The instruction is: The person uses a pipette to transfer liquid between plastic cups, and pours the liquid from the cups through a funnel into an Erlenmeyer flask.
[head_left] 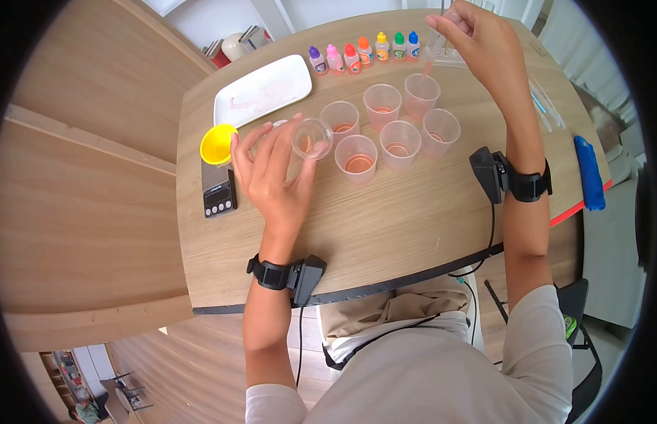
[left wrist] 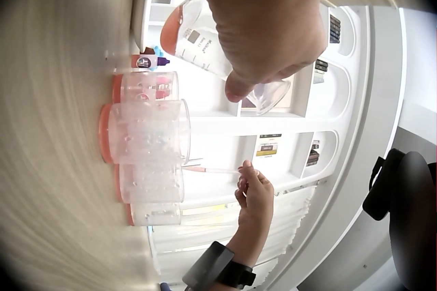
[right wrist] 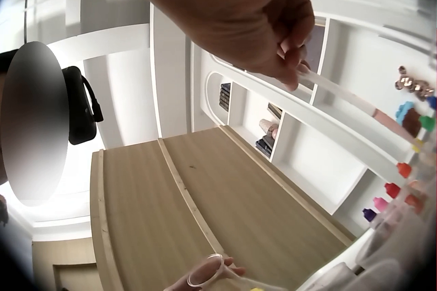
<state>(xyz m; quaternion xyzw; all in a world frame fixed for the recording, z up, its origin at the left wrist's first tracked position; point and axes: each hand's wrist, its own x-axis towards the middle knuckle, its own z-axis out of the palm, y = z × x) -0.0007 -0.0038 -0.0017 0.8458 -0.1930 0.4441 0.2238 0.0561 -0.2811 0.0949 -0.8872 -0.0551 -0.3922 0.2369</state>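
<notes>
My left hand (head_left: 272, 173) grips a clear conical flask (left wrist: 198, 47) with printed marks and pinkish-orange liquid in its base. In the head view its round mouth faces up, beside the nearest cups. My right hand (head_left: 487, 46) pinches a slim clear plastic dropper (right wrist: 341, 93) with pink liquid in its lower part. The dropper points down, its tip at the mouth of the back right cup (head_left: 422, 90). Several clear plastic cups stand grouped on the table, among them a front cup (head_left: 356, 160) with a shallow layer of orange-pink liquid.
Behind the cups runs a row of coloured-cap bottles (head_left: 364, 53). A white tray (head_left: 300, 68) with pink smears lies at the back left. The yellow cup (head_left: 219, 145) sits by the black digital scale (head_left: 220, 201). On the right are clear tubes (head_left: 542, 106) and a blue bundle (head_left: 590, 173).
</notes>
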